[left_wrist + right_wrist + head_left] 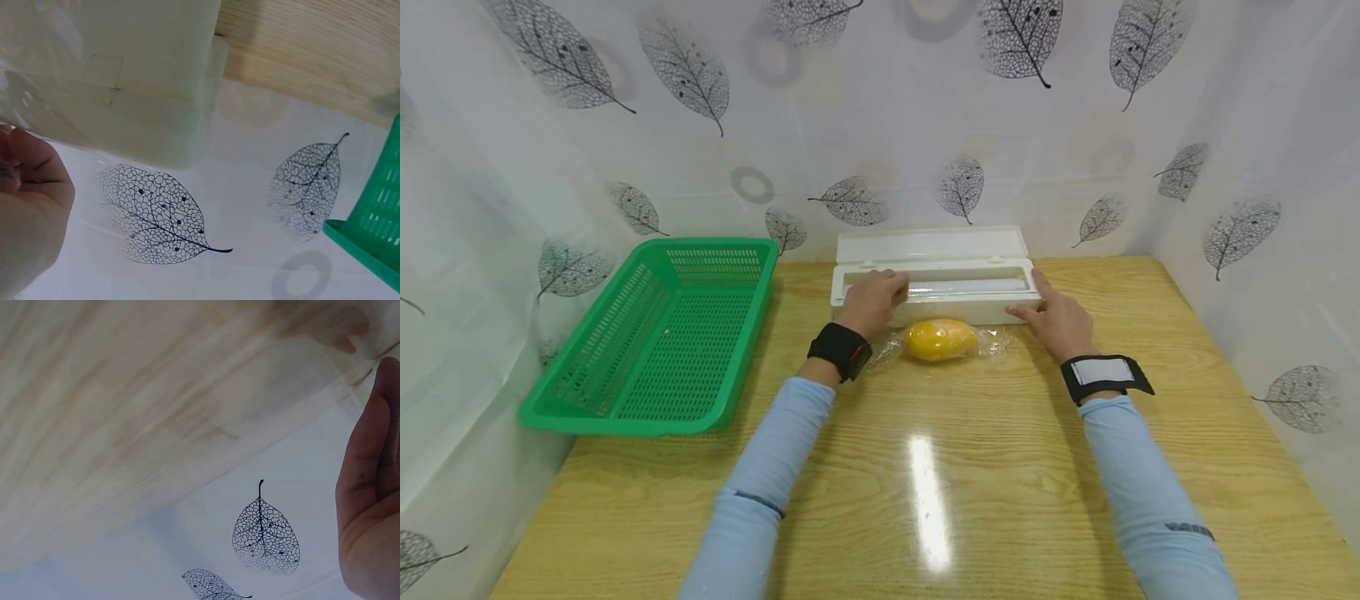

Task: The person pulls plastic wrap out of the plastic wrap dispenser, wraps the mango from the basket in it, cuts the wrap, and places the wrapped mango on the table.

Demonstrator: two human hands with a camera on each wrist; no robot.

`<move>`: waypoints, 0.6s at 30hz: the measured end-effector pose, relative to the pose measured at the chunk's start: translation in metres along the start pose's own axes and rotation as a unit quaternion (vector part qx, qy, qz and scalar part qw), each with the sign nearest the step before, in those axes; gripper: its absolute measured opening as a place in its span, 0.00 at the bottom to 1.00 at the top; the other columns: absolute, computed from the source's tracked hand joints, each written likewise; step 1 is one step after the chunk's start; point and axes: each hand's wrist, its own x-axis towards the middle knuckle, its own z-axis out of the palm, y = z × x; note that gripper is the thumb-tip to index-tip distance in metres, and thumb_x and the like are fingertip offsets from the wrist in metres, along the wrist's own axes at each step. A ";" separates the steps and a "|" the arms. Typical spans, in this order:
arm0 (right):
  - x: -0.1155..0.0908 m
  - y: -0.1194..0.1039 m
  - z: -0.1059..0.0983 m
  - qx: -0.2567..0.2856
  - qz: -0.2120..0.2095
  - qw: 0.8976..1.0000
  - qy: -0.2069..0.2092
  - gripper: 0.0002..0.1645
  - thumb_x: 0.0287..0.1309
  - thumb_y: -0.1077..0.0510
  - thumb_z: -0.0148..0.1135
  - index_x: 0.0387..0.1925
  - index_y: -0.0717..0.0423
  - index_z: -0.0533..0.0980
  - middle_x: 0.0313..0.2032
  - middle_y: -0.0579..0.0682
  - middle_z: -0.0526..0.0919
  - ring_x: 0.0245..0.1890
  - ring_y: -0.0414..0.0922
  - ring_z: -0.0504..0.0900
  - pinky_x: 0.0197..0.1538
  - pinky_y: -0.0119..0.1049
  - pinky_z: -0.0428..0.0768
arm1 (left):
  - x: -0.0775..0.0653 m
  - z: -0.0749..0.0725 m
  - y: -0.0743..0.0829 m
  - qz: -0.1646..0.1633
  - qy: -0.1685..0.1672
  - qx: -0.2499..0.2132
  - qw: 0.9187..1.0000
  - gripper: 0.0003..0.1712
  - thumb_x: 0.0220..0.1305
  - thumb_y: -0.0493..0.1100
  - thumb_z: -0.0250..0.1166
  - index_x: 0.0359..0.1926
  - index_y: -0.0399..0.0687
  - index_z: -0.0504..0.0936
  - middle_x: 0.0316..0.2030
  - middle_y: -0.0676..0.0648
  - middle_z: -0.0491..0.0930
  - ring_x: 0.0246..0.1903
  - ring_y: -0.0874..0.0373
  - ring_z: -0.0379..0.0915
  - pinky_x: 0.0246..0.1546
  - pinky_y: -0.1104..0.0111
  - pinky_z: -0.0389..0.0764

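A white cling film dispenser (970, 312) stands at the back of the table, its lid (932, 244) raised and a roll (977, 285) inside. My left hand (874, 300) is over its left part with curled fingers, pinching the clear cling film (47, 119) that stretches by the box in the left wrist view. With thumb at the front and fingers at the end, my right hand (1060, 323) holds the dispenser's right corner. Just in front of the box lies a yellow oval fruit (942, 340) wrapped in clear film, loose film spreading at both ends. The left fingertips are partly hidden.
A green plastic basket (730, 367) sits at the left of the wooden table (1000, 500). A white curtain (880, 108) with leaf prints hangs right behind the dispenser and along both sides.
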 end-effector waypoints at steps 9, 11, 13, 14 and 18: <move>-0.001 0.000 -0.002 0.004 0.002 1.000 -0.005 0.52 0.59 0.33 0.63 0.76 0.49 0.55 0.26 0.62 0.84 0.15 0.49 0.70 0.18 0.39 0.63 | -0.004 -0.005 0.000 0.003 0.003 -0.002 1.000 0.08 0.71 0.39 0.61 0.31 0.46 0.74 0.28 0.47 0.76 0.28 0.51 0.67 0.24 0.66 0.67; -0.001 -0.001 -0.002 0.003 0.002 1.000 -0.004 0.52 0.59 0.33 0.63 0.76 0.49 0.55 0.27 0.62 0.84 0.16 0.49 0.70 0.18 0.39 0.63 | -0.004 -0.004 -0.001 -0.001 -0.003 0.000 1.000 0.08 0.71 0.41 0.60 0.32 0.46 0.75 0.28 0.47 0.76 0.28 0.51 0.68 0.25 0.65 0.68; -0.001 -0.001 -0.001 0.003 0.002 1.000 -0.004 0.52 0.58 0.33 0.63 0.76 0.49 0.55 0.27 0.62 0.84 0.16 0.49 0.70 0.18 0.39 0.63 | -0.004 -0.004 -0.003 -0.004 -0.007 0.004 1.000 0.08 0.72 0.42 0.60 0.33 0.46 0.76 0.29 0.47 0.76 0.28 0.51 0.68 0.26 0.66 0.67; -0.001 -0.002 -0.002 0.003 0.002 1.000 -0.004 0.53 0.58 0.33 0.63 0.76 0.49 0.55 0.27 0.62 0.84 0.16 0.49 0.70 0.18 0.40 0.63 | -0.004 -0.003 -0.004 -0.005 -0.008 0.005 1.000 0.08 0.72 0.42 0.60 0.32 0.47 0.76 0.29 0.48 0.76 0.28 0.51 0.68 0.26 0.67 0.67; 0.000 -0.002 -0.002 0.002 0.004 1.000 -0.003 0.53 0.58 0.32 0.62 0.76 0.49 0.56 0.25 0.61 0.83 0.15 0.49 0.69 0.18 0.39 0.63 | -0.004 -0.003 -0.005 -0.006 -0.006 0.005 1.000 0.09 0.72 0.41 0.60 0.32 0.48 0.75 0.28 0.48 0.75 0.28 0.53 0.67 0.26 0.68 0.66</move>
